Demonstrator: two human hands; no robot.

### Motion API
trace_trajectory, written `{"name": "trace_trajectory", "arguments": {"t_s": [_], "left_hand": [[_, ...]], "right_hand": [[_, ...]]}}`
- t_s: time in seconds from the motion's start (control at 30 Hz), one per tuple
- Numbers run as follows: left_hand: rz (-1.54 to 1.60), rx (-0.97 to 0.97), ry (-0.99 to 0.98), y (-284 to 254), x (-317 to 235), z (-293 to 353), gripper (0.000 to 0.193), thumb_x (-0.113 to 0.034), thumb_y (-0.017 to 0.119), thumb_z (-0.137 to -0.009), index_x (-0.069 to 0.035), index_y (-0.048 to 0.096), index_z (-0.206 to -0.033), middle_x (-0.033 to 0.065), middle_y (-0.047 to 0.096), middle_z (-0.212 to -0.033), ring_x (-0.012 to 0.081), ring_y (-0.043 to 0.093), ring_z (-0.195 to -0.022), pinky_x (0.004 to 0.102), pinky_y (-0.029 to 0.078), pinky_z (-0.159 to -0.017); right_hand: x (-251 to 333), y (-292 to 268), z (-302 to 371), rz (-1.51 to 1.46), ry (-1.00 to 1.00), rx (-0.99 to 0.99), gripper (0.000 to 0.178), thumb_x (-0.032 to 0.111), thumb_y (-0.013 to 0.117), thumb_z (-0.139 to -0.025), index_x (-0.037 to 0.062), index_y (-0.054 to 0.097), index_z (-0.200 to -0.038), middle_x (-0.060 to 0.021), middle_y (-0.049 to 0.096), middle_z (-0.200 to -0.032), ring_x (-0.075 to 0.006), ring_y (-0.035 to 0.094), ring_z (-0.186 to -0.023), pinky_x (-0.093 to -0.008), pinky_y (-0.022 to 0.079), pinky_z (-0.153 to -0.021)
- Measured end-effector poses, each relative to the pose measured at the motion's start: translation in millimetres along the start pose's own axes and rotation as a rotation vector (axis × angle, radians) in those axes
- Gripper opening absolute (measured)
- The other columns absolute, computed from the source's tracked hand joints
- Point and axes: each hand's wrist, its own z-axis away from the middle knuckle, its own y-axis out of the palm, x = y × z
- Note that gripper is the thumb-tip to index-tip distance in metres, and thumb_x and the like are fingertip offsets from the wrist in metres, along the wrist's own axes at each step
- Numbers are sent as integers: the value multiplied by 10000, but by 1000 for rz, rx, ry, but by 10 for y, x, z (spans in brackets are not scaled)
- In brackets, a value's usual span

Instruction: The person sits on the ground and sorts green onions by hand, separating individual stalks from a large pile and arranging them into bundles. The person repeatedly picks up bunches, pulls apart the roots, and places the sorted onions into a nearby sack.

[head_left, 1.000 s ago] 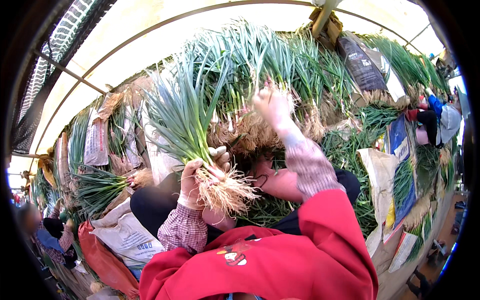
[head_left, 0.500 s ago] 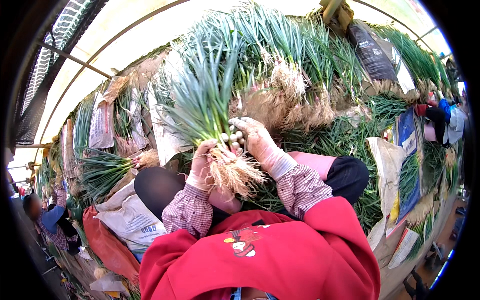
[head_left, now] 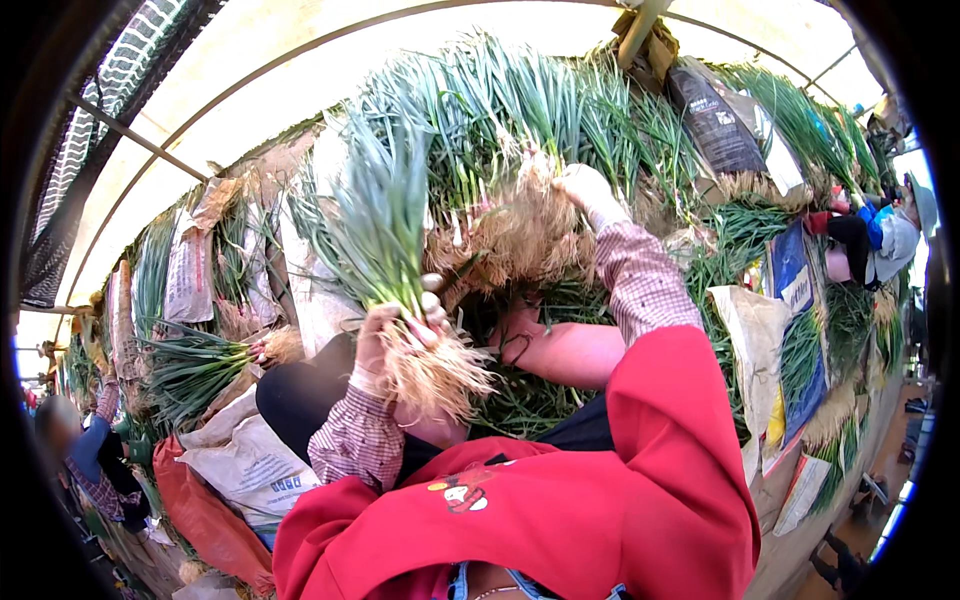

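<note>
The left hand alone now grasps the leafy green, pale-rooted onion bunch, the right hand, grip unclear, having moved to the near edge of the long green onion row.

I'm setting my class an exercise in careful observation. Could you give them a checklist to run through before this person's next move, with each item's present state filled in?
1. Left hand closed around the spring onion bunch: ok.
2. Bunch facing one way, roots toward the person and leaves pointing away: ok.
3. Right hand at the root side of the spring onion pile: ok.
4. Right hand gripping a stem: cannot tell; its fingertips are not clear.
5. Held bunch tied: cannot tell; the left hand covers part of the stems.
6. Space between the legs clear: not ok; loose green leaves lie there.
</note>
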Motion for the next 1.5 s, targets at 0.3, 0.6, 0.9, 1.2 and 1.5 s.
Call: {"name": "trace_trajectory", "arguments": {"t_s": [0.3,0.6,0.9,1.2,1.5], "left_hand": [[-52,-142,-119,-251,150,-443,518,-249,495,-878,107,491,-1254,266,554,-1261,356,538,-1193,432,412,-1050],[40,-200,-88,-190,213,-276,416,-205,546,-853,91,552,-1146,274,653,-1001,366,664,-905,481,525,-889],[77,-193,-34,-163,219,169,478,-254,549,-847,90,533,-1180,254,626,-1031,337,641,-873,479,488,-947],[52,-94,180,10,254,469,527,-246,562,-843,35,474,-1280,199,529,-1278,296,561,-1114,450,431,-1025],[112,-10,-3,-415,222,396,668,-252,576,-823,57,367,-1377,145,568,-1060,251,562,-965,411,444,-972]], "right_hand": [[888,42,1792,-551,-390,389,426,386,641,-847,56,635,-1116,-148,685,-982,-252,661,-915,-361,491,-869],[720,448,1374,-654,-13,444,684,384,627,-884,44,344,-1406,-194,561,-1263,-282,574,-1116,-385,444,-984],[886,322,1682,-677,-269,151,266,266,596,-916,76,635,-1100,-67,643,-859,-176,614,-727,-309,528,-671],[700,517,1332,-949,-112,546,286,322,570,-932,70,659,-1031,4,612,-778,-84,532,-653,-210,430,-589],[1060,509,1896,-1301,-153,711,295,258,543,-953,8,633,-1081,-69,638,-818,-112,586,-598,-225,510,-632]]}}
